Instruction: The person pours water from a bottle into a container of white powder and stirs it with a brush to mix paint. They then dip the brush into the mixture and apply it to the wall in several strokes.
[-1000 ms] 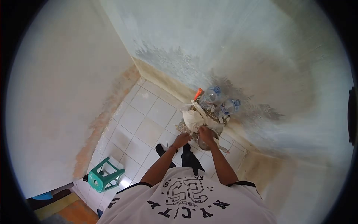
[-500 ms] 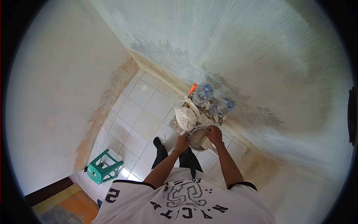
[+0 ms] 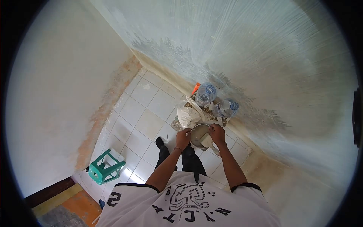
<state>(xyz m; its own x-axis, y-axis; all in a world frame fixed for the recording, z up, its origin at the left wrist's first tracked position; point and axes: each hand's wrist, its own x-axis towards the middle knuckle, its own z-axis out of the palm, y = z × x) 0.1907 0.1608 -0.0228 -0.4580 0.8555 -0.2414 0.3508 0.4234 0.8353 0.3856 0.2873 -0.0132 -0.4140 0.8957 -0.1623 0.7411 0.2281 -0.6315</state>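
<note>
Between my hands is a round bucket (image 3: 196, 143) with greyish paste in it. My left hand (image 3: 183, 138) grips its left rim, fingers closed over the edge. On the opposite side my right hand (image 3: 217, 134) has its fingers closed on the right rim. A pale flat scraper (image 3: 207, 140) lies inside the bucket, its handle end sticking out past the near right rim. Just beyond the bucket, a white plastic bag (image 3: 188, 115) slumps on a speckled slab.
Two large clear water bottles (image 3: 206, 93) stand by the wall, with an orange-handled tool (image 3: 196, 88) beside them. A green plastic stool (image 3: 106, 167) stands at the lower left on white tiles (image 3: 144, 125). Patchy plastered walls (image 3: 242, 45) meet in the corner ahead.
The bucket has shifted slightly away from me and to the left, with both hands staying on its rim. My left hand has moved a little farther forward.
</note>
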